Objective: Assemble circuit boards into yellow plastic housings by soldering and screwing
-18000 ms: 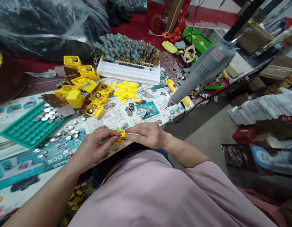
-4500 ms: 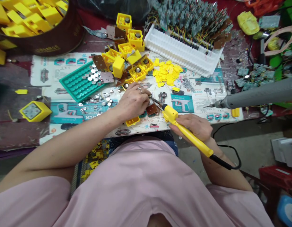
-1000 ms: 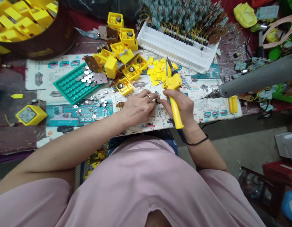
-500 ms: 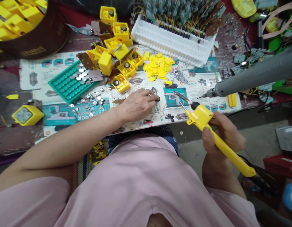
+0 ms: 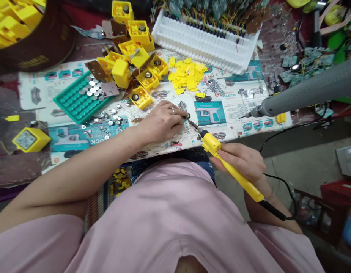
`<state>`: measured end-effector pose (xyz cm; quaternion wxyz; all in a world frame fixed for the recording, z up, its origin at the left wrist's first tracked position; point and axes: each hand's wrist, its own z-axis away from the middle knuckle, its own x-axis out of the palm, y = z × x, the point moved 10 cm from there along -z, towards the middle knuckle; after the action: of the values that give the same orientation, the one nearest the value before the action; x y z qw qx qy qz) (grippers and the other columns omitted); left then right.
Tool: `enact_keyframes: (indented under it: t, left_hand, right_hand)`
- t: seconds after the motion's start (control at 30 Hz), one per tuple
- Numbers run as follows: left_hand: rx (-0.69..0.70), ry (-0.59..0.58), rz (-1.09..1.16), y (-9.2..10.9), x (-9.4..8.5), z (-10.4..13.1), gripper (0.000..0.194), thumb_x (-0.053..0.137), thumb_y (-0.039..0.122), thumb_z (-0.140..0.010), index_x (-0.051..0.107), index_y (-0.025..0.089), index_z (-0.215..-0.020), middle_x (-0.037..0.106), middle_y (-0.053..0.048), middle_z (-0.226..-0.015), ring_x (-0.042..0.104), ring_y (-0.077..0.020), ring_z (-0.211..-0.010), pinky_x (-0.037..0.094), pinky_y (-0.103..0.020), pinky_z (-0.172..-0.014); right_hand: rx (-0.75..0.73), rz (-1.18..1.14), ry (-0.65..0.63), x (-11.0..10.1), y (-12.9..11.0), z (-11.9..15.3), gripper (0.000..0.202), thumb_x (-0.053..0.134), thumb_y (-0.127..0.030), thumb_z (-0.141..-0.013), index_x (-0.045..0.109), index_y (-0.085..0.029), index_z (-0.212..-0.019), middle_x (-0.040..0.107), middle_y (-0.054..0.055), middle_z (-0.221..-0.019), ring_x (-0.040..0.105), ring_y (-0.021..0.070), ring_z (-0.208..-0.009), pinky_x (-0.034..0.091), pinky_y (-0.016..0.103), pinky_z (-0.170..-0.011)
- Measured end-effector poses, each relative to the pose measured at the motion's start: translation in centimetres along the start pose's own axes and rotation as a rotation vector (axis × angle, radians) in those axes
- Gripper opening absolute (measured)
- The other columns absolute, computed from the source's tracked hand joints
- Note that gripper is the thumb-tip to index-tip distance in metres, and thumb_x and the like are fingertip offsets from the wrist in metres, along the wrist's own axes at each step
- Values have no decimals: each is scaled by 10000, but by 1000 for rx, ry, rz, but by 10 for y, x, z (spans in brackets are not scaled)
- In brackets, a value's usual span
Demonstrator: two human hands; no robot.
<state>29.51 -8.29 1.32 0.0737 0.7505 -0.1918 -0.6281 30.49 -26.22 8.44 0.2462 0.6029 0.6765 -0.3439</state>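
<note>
Two hands are seen at the table's (image 5: 35, 167) front edge, the right hand (image 5: 243, 161) gripped around a soldering iron (image 5: 230, 172) and the left hand (image 5: 161, 123) pinching a small round part (image 5: 187, 115) flat, where fingertips could be burned by a slipping tip.

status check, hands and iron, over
Left hand pinning small round part on table. Right hand gripping yellow soldering iron, tip at the part. Grey tool hangs right, apart.

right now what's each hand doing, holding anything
Left hand: fingers pinched on a small dark round part on the table.
Right hand: closed around the yellow soldering iron, tip pointing at that part.
</note>
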Motion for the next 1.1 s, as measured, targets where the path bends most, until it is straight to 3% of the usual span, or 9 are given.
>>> enact_keyframes:
  t: [0.13, 0.4, 0.57, 1.1]
  left_hand:
    - [-3, 8, 15, -1, 0, 0, 267, 506, 240, -937, 703, 184, -766, 768, -28, -1153, 692, -220, -984, 501, -433, -944]
    - [3, 21, 69, -2, -1, -1, 222, 526, 219, -899, 675, 182, -738, 770, -36, -1146, 690, -209, -939, 492, -436, -958]
    - [3, 19, 79, -1, -2, -2, 219, 524, 194, -879, 660, 181, -708, 770, -27, -1143, 687, -205, -950, 477, -435, -977]
    - [-13, -9, 128, -3, 0, -1, 172, 548, 172, -808, 655, 177, -674, 754, -55, -1185, 687, -228, -1028, 448, -460, -1034]
  right_hand:
    - [-43, 0, -8, 2, -3, -7, 113, 733, -184, -855, 640, -175, -917, 761, 26, -793, 719, 99, -724, 617, 202, -708]
    - [-32, -15, -92, 2, -6, -8, 202, 778, -125, -793, 654, -151, -950, 769, 54, -844, 731, 117, -780, 628, 218, -762]
    - [32, -28, -50, -5, 1, -2, 276, 789, -132, -774, 659, -166, -1015, 772, 49, -927, 741, 144, -820, 630, 240, -787]
    - [-65, 32, -66, 9, -6, -19, 167, 764, -149, -811, 652, -176, -933, 772, 31, -818, 719, 101, -733, 610, 195, -703]
